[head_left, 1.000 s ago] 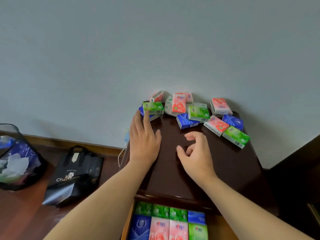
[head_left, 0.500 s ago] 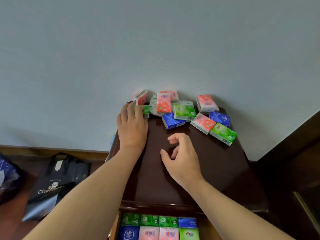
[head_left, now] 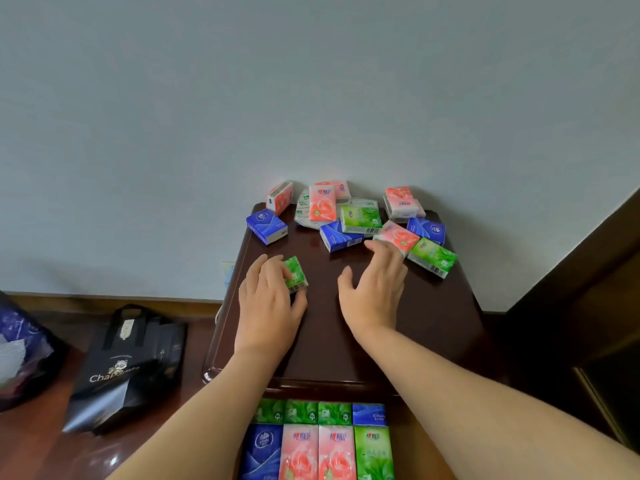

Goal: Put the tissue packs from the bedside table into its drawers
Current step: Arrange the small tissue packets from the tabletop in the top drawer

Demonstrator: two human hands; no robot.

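Gripping a small green plastic-wrapped tissue pack (head_left: 295, 274) for the open drawer (head_left: 320, 441), the left hand (head_left: 268, 303) holds firm; the right hand (head_left: 375, 289) hovers spread, empty, near a pink pack (head_left: 398, 237).

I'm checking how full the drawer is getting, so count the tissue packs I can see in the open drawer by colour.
Green packs: 4
Blue packs: 2
Pink packs: 2
Total in view: 8

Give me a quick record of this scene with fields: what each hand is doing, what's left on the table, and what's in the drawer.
left hand: grips a green tissue pack
right hand: open, reaching toward the pile, holds nothing
bedside table: loose tissue packs against the wall, pink, blue and green
drawer: open, packs in neat rows
floor, left: black bag
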